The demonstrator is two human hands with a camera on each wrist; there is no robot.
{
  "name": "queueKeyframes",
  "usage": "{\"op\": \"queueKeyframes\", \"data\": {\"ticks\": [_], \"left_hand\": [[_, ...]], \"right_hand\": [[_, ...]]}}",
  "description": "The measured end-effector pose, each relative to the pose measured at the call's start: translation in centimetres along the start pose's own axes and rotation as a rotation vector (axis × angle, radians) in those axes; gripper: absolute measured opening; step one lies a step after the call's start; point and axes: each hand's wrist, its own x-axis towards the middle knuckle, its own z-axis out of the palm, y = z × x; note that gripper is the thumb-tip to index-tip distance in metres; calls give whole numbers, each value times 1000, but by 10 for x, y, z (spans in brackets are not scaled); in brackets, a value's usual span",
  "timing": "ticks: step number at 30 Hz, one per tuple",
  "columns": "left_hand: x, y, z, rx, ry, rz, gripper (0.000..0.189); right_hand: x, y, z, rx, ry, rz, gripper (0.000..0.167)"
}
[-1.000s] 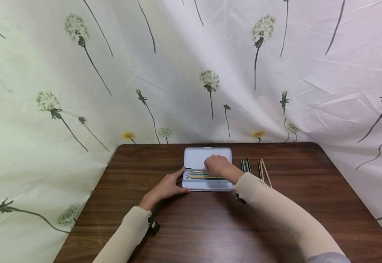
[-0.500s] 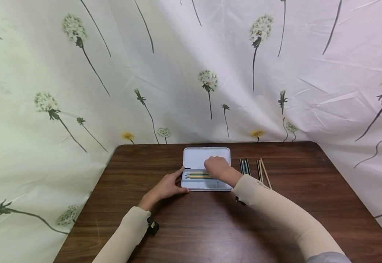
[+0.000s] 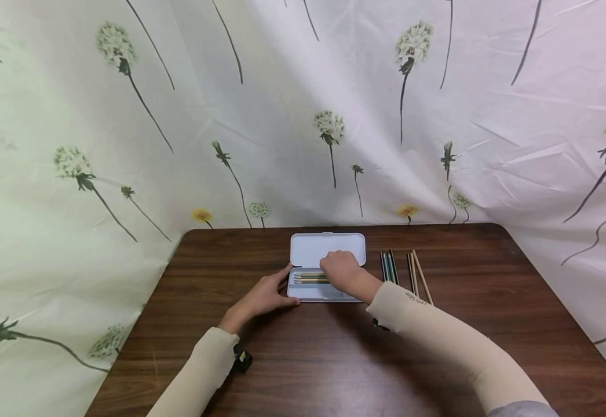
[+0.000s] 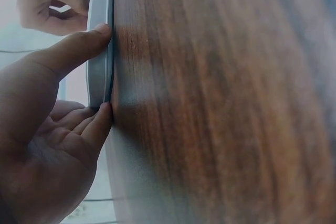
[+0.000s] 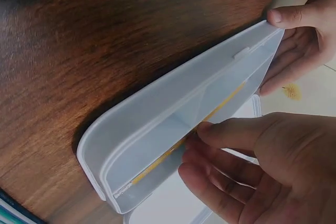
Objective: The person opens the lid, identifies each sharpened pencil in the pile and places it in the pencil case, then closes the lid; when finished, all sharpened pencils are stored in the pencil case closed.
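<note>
White case (image 3: 316,300) at centre of frame, on the brown bench (image 3: 282,359); its lid (image 3: 305,249) lies folded back toward the top of the frame, which leaves the rear compartment accessible.

Left hand (image 3: 265,294): grips the case's left end, thumb against the front wall, fingers round the end and back corner. Likely a bracing hold, to keep a light box from sliding.

Right hand (image 3: 342,271): over the right half of the case. Right wrist view shows thumb and fingertips pinching a yellow pencil (image 5: 157,166) that lies along the compartment; a fingertip hold probably suits such a narrow slot.

More pencils (image 3: 307,278) inside, parallel to the long sides, presumably because only that direction takes their length.

Right of centre, beside the case: dark pencils (image 3: 389,267), then wood-toned pencils (image 3: 422,275), the latter slightly fanned. Apparently grouped by colour, within right-hand reach. Lower ends partly hidden by the sleeve (image 3: 412,307).
</note>
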Motion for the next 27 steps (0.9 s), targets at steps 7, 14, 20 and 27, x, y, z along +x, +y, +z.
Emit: {"op": "queueKeyframes", "data": {"ticks": [7,14,20,27], "left_hand": [[-1,1,1,-6,-10,-8,102],[-1,2,2,11,-9,-15,102],[-2,3,1,7,-5,-11,103],[-1,2,0,-4,-8,-9,103]], "right_hand": [[-2,11,3,133,12,47,14],[-23,36,-6,332,63,74,30],[-47,71,-14,442,83,118,28],[-77,108,-12,488,100,196,13]]}}
